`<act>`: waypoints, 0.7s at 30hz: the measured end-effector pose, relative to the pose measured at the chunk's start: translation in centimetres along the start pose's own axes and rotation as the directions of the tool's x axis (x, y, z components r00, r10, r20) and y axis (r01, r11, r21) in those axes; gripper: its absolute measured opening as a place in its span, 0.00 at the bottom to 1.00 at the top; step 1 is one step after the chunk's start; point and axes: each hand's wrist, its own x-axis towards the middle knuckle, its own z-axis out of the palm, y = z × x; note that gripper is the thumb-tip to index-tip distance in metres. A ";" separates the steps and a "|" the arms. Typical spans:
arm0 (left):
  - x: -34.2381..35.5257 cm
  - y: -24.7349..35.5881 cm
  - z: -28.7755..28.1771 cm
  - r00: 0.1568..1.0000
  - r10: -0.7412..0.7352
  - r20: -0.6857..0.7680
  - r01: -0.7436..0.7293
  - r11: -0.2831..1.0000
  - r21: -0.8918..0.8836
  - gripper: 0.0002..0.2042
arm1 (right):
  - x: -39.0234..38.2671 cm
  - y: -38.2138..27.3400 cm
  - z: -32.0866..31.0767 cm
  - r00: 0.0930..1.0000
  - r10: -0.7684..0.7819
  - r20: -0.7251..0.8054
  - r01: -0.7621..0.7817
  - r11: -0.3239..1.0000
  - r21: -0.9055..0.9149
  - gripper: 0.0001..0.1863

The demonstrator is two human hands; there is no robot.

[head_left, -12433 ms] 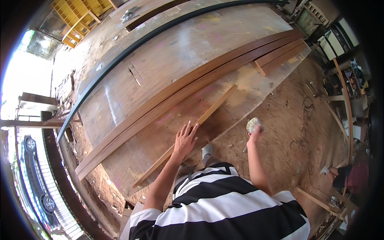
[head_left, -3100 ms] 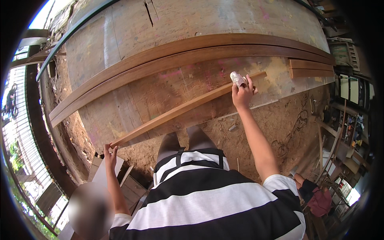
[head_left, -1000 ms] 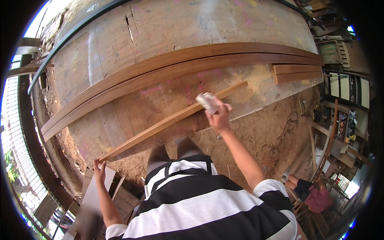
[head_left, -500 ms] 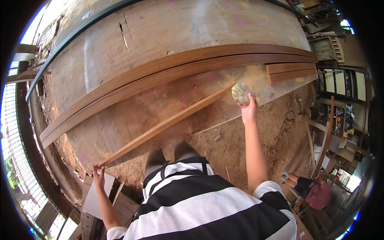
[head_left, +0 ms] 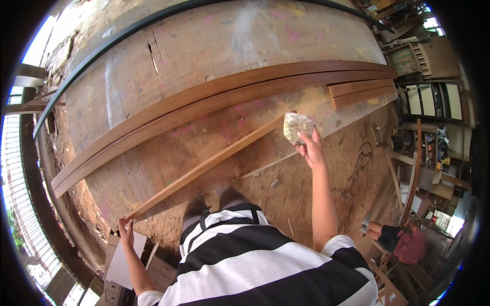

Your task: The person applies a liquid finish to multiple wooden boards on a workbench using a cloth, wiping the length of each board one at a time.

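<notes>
My left hand (head_left: 125,226) pinches the near left end of a slim wooden strip (head_left: 206,166), which slants up to the right across the worktable. In my right hand (head_left: 310,143) is a flat, palm-sized piece (head_left: 298,127), mottled white and yellow-green with a slightly shiny face. Its exact kind cannot be made out. Held between thumb and fingers, it hangs over the strip's far right end and hides that end. Whether the piece touches the strip, I cannot tell.
Two long brown boards (head_left: 224,92) lie side by side across the paint-stained table (head_left: 214,35), with two short boards (head_left: 362,91) at their right. A dark pipe (head_left: 127,29) runs along the far edge. Another person (head_left: 403,242) is at lower right. Wood scraps (head_left: 127,262) lie below my left hand.
My right hand has come down and left with the mottled piece, whose face has tilted. My left hand keeps its hold on the strip's end. The view has shifted slightly.
</notes>
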 end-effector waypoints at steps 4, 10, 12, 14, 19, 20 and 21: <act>0.0 -0.1 0.8 0.999 -0.016 -0.028 0.016 1.000 -0.006 0.20 | 0.1 0.4 -2.6 0.997 0.059 0.057 -0.059 0.998 -0.014 0.21; -0.5 0.6 1.5 0.997 -0.067 -0.042 0.062 0.993 -0.105 0.22 | 0.7 -0.4 -2.6 0.989 -0.037 -0.145 0.043 0.998 0.037 0.25; -0.5 1.0 1.7 0.994 -0.098 -0.047 0.090 0.985 -0.148 0.22 | 2.4 -0.3 -3.6 0.967 -0.104 -0.231 0.030 0.952 -0.303 0.20; -0.6 0.9 1.7 0.994 -0.101 -0.044 0.092 0.978 -0.186 0.22 | 4.0 -0.1 -2.8 0.959 -0.202 -0.199 0.065 0.839 -0.540 0.18; -0.5 0.2 1.4 0.989 -0.147 -0.033 0.139 0.973 -0.185 0.21 | 7.8 2.9 -0.7 0.783 -0.528 0.329 0.284 -0.167 -0.944 0.15; -0.6 0.0 1.2 0.993 -0.114 -0.026 0.107 0.976 -0.190 0.21 | 8.4 3.6 -0.6 0.753 -0.521 0.403 0.345 -0.209 -0.915 0.15; -0.7 -0.2 0.9 0.996 -0.083 -0.024 0.077 0.978 -0.195 0.21 | 9.0 4.7 -0.4 0.716 -0.510 0.477 0.408 -0.249 -0.878 0.15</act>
